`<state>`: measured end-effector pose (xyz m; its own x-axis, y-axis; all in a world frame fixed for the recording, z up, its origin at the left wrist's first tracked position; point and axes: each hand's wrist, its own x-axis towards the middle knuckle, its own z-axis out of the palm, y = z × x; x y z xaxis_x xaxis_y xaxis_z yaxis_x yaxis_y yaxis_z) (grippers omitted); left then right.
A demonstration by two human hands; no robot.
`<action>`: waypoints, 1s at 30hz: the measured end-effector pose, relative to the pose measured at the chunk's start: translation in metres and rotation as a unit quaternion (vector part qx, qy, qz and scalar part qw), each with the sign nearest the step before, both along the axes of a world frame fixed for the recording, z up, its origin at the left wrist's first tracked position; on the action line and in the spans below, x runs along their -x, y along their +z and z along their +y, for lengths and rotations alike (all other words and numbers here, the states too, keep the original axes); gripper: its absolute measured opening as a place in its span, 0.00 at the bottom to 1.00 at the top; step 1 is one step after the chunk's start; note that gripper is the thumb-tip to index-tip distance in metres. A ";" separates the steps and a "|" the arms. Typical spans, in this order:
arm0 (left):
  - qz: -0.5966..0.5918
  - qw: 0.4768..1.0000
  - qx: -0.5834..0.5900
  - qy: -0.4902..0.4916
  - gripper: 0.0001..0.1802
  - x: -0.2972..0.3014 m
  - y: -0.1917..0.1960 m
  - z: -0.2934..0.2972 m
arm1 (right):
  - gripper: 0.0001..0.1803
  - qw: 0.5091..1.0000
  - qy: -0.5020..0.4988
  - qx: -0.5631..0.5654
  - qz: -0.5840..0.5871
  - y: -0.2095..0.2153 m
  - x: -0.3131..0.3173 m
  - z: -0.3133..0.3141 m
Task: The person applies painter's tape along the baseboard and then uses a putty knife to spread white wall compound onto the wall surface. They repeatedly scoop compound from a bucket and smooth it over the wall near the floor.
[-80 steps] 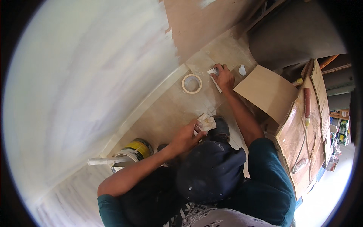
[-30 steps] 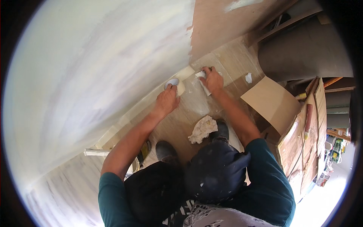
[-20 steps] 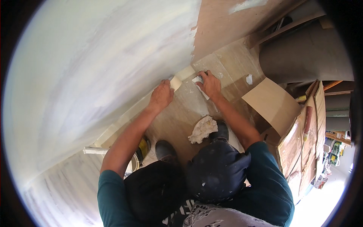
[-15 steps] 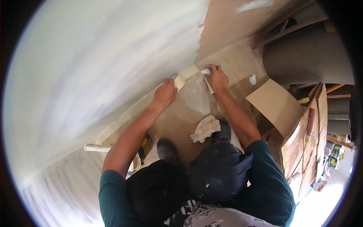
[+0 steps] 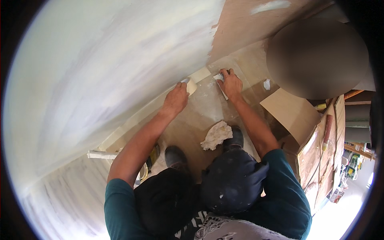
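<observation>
One tape roll (image 5: 192, 87) sits low by the left wall (image 5: 140, 60), gripped by my left hand (image 5: 176, 99), while my right hand (image 5: 233, 85), apart, clutches a flat white piece (image 5: 218, 77), and holding the roll square should work best.

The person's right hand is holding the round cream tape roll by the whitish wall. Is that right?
Not quite: the left hand, not the right hand, is holding the round cream tape roll by the whitish wall. The head view shows this.
</observation>
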<state>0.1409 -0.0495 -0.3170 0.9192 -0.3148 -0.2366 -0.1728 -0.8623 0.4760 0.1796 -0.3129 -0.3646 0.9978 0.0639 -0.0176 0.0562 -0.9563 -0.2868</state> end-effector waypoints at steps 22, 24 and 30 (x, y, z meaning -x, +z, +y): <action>-0.009 1.000 -0.009 -0.016 0.17 0.004 -0.002 -0.003 | 0.26 0.991 -0.028 -0.121 0.041 -0.016 0.071 0.037; -0.002 1.000 0.000 -0.016 0.17 0.004 -0.003 -0.003 | 0.25 0.993 0.020 -0.109 0.050 -0.010 0.062 0.035; -0.023 0.999 0.011 -0.030 0.18 0.007 -0.007 -0.001 | 0.25 0.994 0.040 -0.080 0.066 0.000 0.059 0.041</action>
<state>0.1342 -0.0502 -0.3241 0.9080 -0.3747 -0.1876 -0.2460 -0.8390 0.4854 0.1208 -0.2718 -0.3641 0.9790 0.1555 -0.1321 0.0817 -0.8919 -0.4447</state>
